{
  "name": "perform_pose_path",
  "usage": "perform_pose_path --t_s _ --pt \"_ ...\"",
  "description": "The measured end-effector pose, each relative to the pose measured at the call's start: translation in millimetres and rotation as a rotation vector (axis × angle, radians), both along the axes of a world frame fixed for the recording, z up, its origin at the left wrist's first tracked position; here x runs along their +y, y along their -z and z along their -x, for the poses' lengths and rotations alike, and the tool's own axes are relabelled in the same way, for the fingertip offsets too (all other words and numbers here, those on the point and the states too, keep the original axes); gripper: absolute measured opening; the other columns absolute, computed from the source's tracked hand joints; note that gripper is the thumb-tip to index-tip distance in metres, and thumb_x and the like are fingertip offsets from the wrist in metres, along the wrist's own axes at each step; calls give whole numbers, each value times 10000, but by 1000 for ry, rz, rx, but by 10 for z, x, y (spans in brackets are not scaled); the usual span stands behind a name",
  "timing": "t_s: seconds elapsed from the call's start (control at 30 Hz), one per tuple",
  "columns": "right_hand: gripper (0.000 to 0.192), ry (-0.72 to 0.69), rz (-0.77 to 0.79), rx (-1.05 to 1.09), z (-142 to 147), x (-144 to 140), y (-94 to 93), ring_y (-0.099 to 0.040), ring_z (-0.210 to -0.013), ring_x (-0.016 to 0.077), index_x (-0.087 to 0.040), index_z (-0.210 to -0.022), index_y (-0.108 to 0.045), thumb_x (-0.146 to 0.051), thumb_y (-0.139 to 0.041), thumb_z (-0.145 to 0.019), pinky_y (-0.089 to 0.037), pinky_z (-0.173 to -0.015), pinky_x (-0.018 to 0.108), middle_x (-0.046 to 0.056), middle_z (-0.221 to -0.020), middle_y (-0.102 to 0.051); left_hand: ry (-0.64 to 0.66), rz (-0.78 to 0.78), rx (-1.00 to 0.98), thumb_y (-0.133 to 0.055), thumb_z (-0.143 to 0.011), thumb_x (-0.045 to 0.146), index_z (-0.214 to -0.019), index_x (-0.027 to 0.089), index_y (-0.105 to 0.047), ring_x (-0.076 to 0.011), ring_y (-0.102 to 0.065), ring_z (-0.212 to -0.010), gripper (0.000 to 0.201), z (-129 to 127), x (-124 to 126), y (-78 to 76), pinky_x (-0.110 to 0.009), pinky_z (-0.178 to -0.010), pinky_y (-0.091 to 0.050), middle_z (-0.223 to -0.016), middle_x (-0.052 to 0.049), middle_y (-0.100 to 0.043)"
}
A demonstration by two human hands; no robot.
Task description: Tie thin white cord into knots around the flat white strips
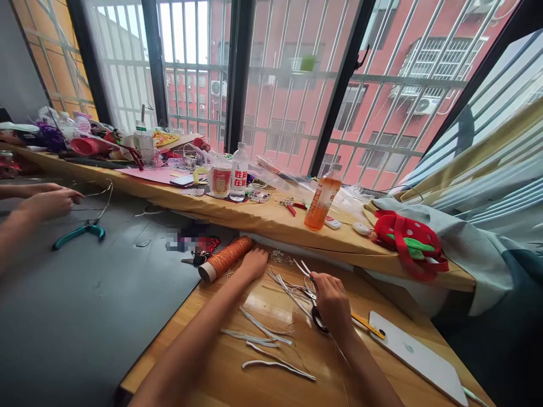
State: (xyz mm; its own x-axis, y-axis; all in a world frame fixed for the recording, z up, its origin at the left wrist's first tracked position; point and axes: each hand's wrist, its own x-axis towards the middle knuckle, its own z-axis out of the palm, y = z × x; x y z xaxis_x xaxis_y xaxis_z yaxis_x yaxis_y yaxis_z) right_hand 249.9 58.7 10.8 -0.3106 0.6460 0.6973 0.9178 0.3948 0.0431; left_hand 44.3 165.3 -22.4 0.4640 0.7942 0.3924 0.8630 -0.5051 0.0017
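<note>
My left hand [253,263] rests on the wooden table [237,379], fingers touching the end of an orange thread spool [224,258] that lies on its side. My right hand [332,299] is closed around black-handled scissors [317,317] and pinches a few white strips [302,267] that stick up from its fingers. More white strips [265,333] lie scattered on the wood between my forearms.
A white laptop [418,356] and a yellow pen [368,326] lie at the right. An orange drink bottle [322,199], water bottle [238,173], cup, red pliers and a strawberry bag [407,240] sit on the ledge. Another person's hands [46,202] work at left near teal pliers [80,232].
</note>
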Motion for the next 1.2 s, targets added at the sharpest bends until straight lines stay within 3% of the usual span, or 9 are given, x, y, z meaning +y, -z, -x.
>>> perform_pose_path --t_s 0.1,0.23,0.33,0.43,0.6,0.7,0.9,1.07,1.2 --pt "192 -23 -92 30 -70 -106 103 -530 -785 182 -169 -925 -537 -155 -363 -844 -363 -752 308 62 -787 -609 -12 -31 2 -307 -775 62 -1066 60 -494 -228 -478 -990 346 78 -76 -9 -346 -820 -370 -1020 -165 -557" --pt "178 -23 -89 137 -83 -142 215 -518 -756 179 -180 -909 -524 -167 -357 -848 -373 -723 308 62 -792 -597 94 -71 31 -345 -796 111 -1189 193 -397 -168 -399 -1092 405 66 -138 -48 -309 -910 -300 -1176 -63 -487" --pt "168 13 -49 225 -79 -123 244 -501 -750 185 -181 -920 -514 -184 -362 -847 -375 -712 313 66 -803 -585 78 -91 34 -351 -796 115 -1036 147 -523 -193 -449 -1010 297 17 -133 -66 -341 -889 -301 -1012 -95 -571" --pt "167 48 -39 293 -86 -101 255 -485 -723 186 -175 -919 -509 -207 -360 -852 -375 -696 313 68 -787 -575 2 -121 12 -310 -796 84 -939 64 -550 -239 -466 -942 281 -5 -135 -81 -399 -841 -309 -922 -168 -568" --pt "181 22 -25 317 -94 -85 279 -479 -713 185 -171 -913 -516 -234 -356 -858 -374 -688 313 62 -764 -569 111 -143 52 -371 -796 124 -873 148 -572 -186 -464 -919 216 -18 -151 -105 -324 -865 -297 -888 -84 -576" --pt "199 19 -42 333 -90 -79 287 -475 -692 183 -168 -905 -522 -262 -353 -861 -376 -667 308 55 -739 -567 71 -161 39 -379 -773 106 -774 92 -578 -229 -468 -861 200 -60 -122 -112 -375 -809 -312 -812 -134 -567" --pt "195 -3 -43 359 -92 -87 279 -487 -690 174 -167 -914 -516 -263 -354 -864 -378 -678 304 46 -732 -574 163 -171 20 -418 -783 200 -872 149 -576 -201 -474 -871 188 -167 -19 -100 -331 -766 -329 -882 -87 -579" --pt "217 23 -23 383 -98 -87 293 -496 -689 182 -170 -906 -511 -284 -331 -866 -385 -673 313 53 -743 -582 109 -195 -26 -336 -832 247 -944 103 -558 -216 -476 -872 287 -178 -17 -91 -369 -787 -315 -867 -128 -577" --pt "256 81 -12 447 -105 -61 301 -520 -703 191 -157 -933 -500 -301 -299 -869 -397 -677 326 70 -769 -591 308 -186 1 -430 -796 372 -993 256 -539 -144 -457 -963 254 -195 -14 -96 -271 -836 -316 -989 -11 -569"
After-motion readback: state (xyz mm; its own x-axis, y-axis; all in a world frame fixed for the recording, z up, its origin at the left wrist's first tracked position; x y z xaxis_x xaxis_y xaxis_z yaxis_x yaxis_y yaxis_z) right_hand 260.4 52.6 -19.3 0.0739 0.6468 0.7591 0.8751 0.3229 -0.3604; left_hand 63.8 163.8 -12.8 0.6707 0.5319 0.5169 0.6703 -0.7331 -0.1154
